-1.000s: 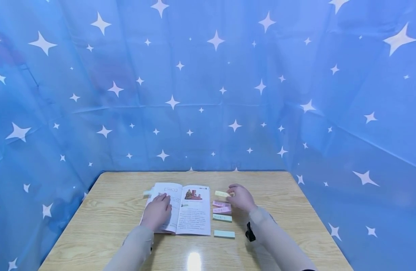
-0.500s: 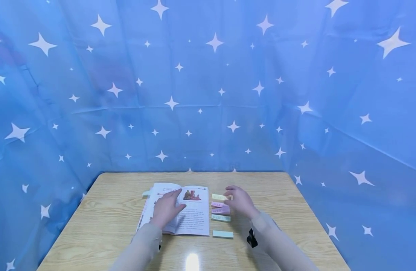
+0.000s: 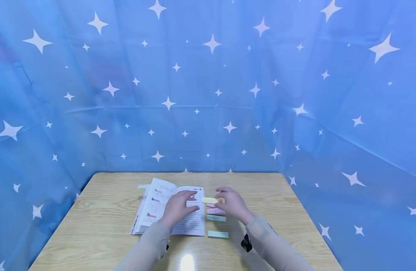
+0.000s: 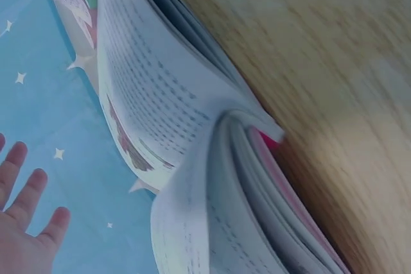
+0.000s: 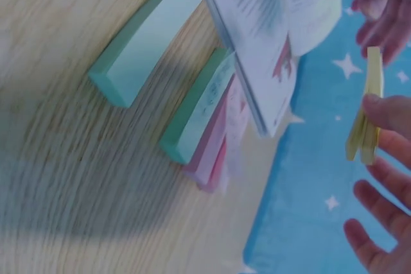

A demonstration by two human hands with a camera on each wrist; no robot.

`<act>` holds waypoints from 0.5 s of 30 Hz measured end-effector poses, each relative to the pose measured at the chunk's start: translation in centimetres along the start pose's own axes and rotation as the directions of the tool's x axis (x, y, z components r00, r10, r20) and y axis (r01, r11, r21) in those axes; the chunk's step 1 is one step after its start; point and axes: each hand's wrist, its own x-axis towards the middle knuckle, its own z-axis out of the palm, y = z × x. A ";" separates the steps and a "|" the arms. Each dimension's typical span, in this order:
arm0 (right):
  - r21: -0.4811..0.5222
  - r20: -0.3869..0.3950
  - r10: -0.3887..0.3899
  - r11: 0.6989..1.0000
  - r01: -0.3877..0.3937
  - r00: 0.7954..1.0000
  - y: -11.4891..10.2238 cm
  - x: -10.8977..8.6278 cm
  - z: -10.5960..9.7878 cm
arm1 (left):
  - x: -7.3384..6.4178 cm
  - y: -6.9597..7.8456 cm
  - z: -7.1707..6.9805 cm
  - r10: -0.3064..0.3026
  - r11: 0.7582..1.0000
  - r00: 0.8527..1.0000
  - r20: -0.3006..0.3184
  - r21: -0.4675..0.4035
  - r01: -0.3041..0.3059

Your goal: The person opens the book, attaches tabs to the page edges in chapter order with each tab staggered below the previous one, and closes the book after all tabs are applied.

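Note:
My right hand (image 3: pixel 233 203) pinches a yellow sticky note pad (image 5: pixel 374 78) between thumb and fingers, its other fingers spread. In the right wrist view the pad is lifted off the table and its stack looks split into two layers at one end. My left hand (image 3: pixel 179 207) is over the open book (image 3: pixel 191 224), fingers extended and thumb apart, holding nothing. The left wrist view shows its fingertips (image 4: pixel 32 190) away from the pages. Left of the spine, the book's pages stand slightly raised, and a pale tab (image 3: pixel 143 186) sticks out beyond its left edge.
Beside the book's right edge lie a green sticky note pad with writing (image 3: pixel 216 218) and pink and purple pads (image 5: pixel 209 152). A plain green pad (image 3: pixel 218 235) lies nearer me. The wooden table (image 3: pixel 279 226) meets a blue star-patterned curtain (image 3: pixel 208 94).
My left hand has come off the left page and moved right over the book. My right hand has taken the yellow pad up and moved it left toward the book.

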 end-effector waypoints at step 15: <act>-0.057 0.009 -0.079 0.995 0.080 0.997 -1.7 -0.2 -0.6 | 0.4 1.6 0.1 0.137 0.990 0.989 -0.059 0.053 -0.134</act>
